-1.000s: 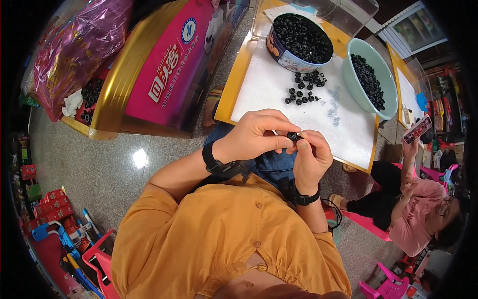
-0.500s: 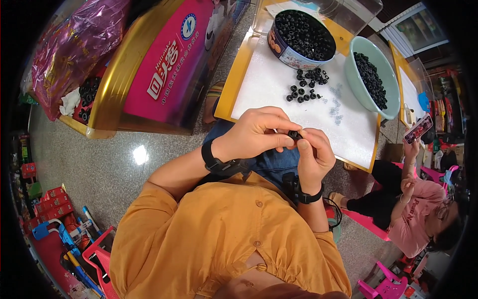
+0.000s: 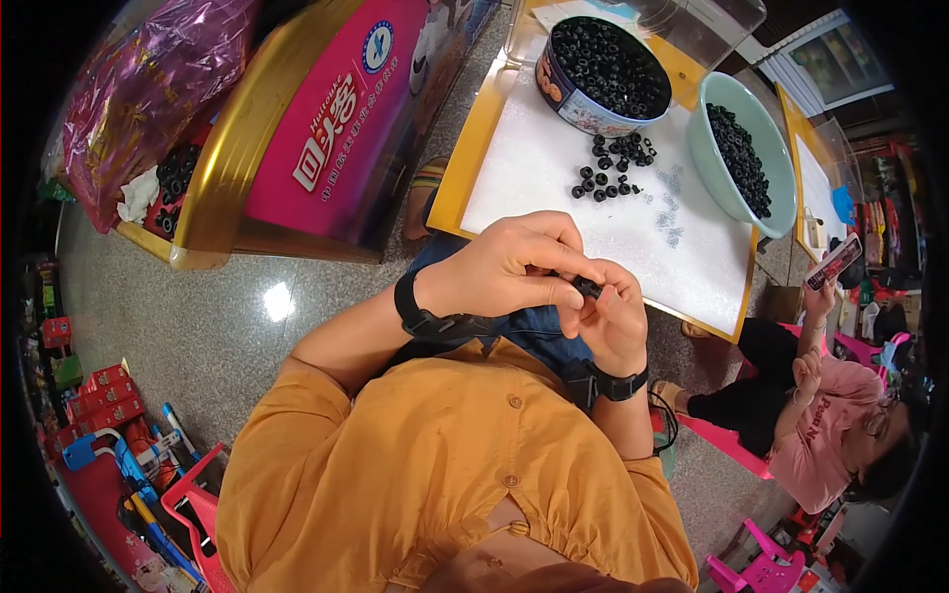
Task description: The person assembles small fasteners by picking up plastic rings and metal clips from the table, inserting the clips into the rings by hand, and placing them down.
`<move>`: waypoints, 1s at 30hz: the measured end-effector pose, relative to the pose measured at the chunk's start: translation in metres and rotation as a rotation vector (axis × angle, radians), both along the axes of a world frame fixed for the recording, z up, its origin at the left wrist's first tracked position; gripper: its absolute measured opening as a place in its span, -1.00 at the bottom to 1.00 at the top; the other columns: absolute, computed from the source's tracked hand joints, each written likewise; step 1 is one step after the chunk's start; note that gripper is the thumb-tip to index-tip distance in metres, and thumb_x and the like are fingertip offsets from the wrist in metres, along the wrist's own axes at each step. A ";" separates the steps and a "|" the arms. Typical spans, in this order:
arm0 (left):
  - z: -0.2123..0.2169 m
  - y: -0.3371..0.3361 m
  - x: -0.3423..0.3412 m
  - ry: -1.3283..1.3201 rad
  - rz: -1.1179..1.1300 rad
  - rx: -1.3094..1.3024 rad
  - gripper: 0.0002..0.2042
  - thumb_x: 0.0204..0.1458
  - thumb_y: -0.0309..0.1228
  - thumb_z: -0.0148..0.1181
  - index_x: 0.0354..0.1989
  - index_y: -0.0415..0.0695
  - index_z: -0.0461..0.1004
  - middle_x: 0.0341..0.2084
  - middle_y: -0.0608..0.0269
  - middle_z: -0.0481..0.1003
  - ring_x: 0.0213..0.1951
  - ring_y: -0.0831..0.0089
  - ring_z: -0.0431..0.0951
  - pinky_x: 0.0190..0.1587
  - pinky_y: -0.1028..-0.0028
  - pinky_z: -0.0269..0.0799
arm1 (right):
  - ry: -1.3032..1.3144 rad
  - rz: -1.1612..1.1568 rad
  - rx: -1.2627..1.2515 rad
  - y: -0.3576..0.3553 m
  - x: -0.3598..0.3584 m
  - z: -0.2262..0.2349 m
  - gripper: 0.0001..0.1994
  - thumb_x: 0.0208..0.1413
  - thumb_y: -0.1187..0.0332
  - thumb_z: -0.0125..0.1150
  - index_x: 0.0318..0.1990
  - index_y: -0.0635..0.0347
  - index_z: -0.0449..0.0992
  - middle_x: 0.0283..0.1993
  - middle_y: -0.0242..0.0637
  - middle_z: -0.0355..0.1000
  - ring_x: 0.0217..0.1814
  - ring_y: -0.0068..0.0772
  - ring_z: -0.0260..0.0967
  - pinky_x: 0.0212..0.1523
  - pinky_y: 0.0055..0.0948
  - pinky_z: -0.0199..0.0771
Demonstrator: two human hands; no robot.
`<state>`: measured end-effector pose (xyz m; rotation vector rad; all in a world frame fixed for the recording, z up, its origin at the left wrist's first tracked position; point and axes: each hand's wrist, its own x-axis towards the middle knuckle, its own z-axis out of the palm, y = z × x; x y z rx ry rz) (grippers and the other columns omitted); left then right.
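Observation:
Between my two hands, just off the near edge of the white-topped table, is a small black ring-shaped part. My left hand pinches it with thumb and fingertips. My right hand curls its fingers around the other side of the same part. Its finer shape is partly covered by my fingers. Beyond my hands, several loose black parts lie in a cluster on the table. Behind them stands a round tin full of black parts, and to its right a pale green bowl holds more.
Small clear bits are scattered on the table's right half. A pink and gold display counter stands to the left, with a shiny purple bag on it. A person in a pink shirt sits at right, holding a phone.
My right hand has turned and shifted slightly left and down around the black part. The part sits a little lower and is tilted differently. My left hand stays nearly in place.

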<state>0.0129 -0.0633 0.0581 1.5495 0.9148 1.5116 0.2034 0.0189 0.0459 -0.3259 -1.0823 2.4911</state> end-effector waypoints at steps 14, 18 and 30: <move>0.000 -0.001 0.001 0.042 -0.059 -0.065 -0.76 -0.01 -0.52 0.35 -0.13 -0.21 0.60 -0.33 0.33 0.39 -0.47 0.67 0.33 -0.43 0.65 0.25 | -0.004 0.012 0.039 -0.005 0.000 0.003 -0.60 0.20 0.23 0.23 -0.03 0.46 0.45 -0.29 -0.19 0.47 -0.47 -0.46 0.42 -0.50 -0.57 0.39; 0.001 -0.002 0.004 0.011 0.011 -0.082 -0.78 0.01 -0.54 0.33 -0.13 -0.20 0.60 -0.34 0.32 0.39 -0.48 0.67 0.33 -0.42 0.64 0.26 | -0.082 -0.035 0.082 -0.008 -0.005 0.008 -0.58 0.24 0.17 0.17 -0.01 0.45 0.43 -0.29 -0.22 0.45 -0.43 -0.48 0.40 -0.45 -0.55 0.39; -0.002 0.001 0.002 0.050 0.005 -0.069 -0.80 0.01 -0.56 0.31 -0.16 -0.20 0.60 -0.34 0.34 0.32 -0.47 0.66 0.32 -0.36 0.63 0.28 | -0.061 0.027 0.125 -0.008 -0.003 0.003 -0.57 0.31 0.11 0.07 0.00 0.40 0.45 -0.31 -0.29 0.43 -0.41 -0.54 0.32 -0.43 -0.59 0.30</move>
